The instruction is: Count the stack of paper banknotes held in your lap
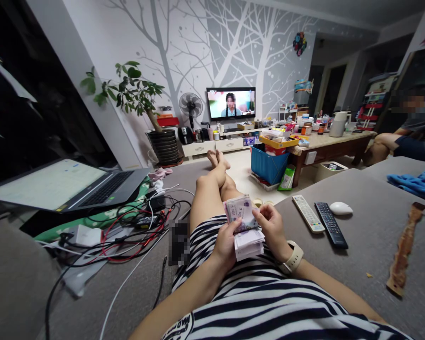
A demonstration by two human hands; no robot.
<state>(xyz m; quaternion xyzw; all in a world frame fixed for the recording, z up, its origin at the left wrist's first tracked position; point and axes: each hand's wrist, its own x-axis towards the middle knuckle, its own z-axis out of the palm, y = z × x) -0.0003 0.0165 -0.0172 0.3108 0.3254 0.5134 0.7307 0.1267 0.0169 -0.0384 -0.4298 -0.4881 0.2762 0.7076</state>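
Observation:
Over my striped lap, my left hand (225,240) is closed around a stack of banknotes (241,215), with the thumb lying on top. The lower part of the stack folds down as pale paper strips (250,244) below the thumb. My right hand (272,225) pinches the upper right edge of the banknotes between thumb and fingers. A pale watch (292,257) is on my right wrist. How many notes there are cannot be told.
On the grey sofa to the right lie a white remote (308,214), a black remote (331,225) and a white mouse (341,208). Left are a laptop (106,189) and tangled cables (141,236). Another person (407,132) sits far right, near a cluttered table (354,138).

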